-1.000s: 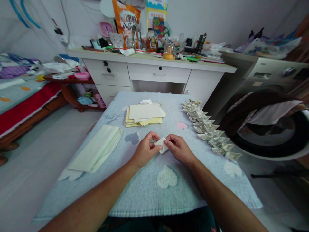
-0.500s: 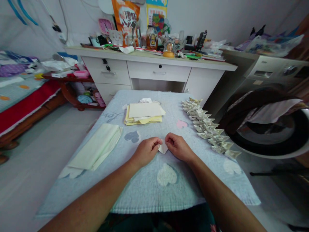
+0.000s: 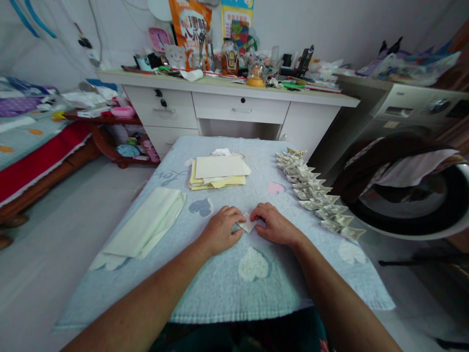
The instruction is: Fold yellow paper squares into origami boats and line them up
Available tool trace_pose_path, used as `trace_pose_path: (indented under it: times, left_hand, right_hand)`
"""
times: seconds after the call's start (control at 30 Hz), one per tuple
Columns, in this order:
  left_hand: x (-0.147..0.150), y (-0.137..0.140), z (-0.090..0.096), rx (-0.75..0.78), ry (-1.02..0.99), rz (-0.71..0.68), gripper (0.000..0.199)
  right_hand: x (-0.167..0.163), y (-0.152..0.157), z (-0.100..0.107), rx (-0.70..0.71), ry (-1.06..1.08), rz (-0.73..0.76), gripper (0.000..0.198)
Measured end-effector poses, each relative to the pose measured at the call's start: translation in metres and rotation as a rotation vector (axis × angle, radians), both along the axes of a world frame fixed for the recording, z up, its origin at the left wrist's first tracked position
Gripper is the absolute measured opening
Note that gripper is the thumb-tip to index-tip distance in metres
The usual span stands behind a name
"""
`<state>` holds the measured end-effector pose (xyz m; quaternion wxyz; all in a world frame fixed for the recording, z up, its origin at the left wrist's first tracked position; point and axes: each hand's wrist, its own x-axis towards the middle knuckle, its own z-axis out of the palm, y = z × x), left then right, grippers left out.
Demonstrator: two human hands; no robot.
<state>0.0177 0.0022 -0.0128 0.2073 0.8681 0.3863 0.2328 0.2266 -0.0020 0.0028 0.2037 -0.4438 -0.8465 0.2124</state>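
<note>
A small piece of folded white paper [image 3: 247, 224], pointed toward me, lies between my two hands at the middle of the cloth-covered table. My left hand [image 3: 223, 230] has its fingertips on the paper's left corner, with the thumb set lower and apart from them. On the opposite side, my right hand [image 3: 274, 225] keeps its fingertips at the right corner, its thumb bent beneath. The fingers cover both side corners. Along the table's right side run rows of small folded paper boats [image 3: 315, 193], several of them, pale with printed marks.
A stack of white and yellow paper sheets [image 3: 220, 168] lies beyond my hands. Folded pale green sheets [image 3: 146, 222] rest at the left. The heart-patterned tablecloth [image 3: 220, 298] reaches the near edge. A cluttered white desk [image 3: 242, 108] stands behind, with a washing machine [image 3: 414, 110] at right.
Both hands have loosened from tight pinches; thumbs and fingers are now spread farther apart around the paper. More of the paper's upper part shows. The boats and paper stacks have stayed put.
</note>
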Motion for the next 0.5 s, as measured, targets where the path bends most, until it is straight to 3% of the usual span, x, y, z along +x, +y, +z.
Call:
trace_pose_path:
  times: [0.13, 0.5]
  left_hand:
    - [-0.0015, 0.0013, -0.0018, -0.006, -0.006, -0.011, 0.022]
    - [-0.0006, 0.0039, -0.0042, 0.037, -0.020, -0.029, 0.015]
  right_hand:
    - [0.0026, -0.0012, 0.0028, -0.012, -0.014, 0.020, 0.027]
    - [0.0016, 0.0011, 0.0005, 0.008, 0.014, 0.025, 0.010]
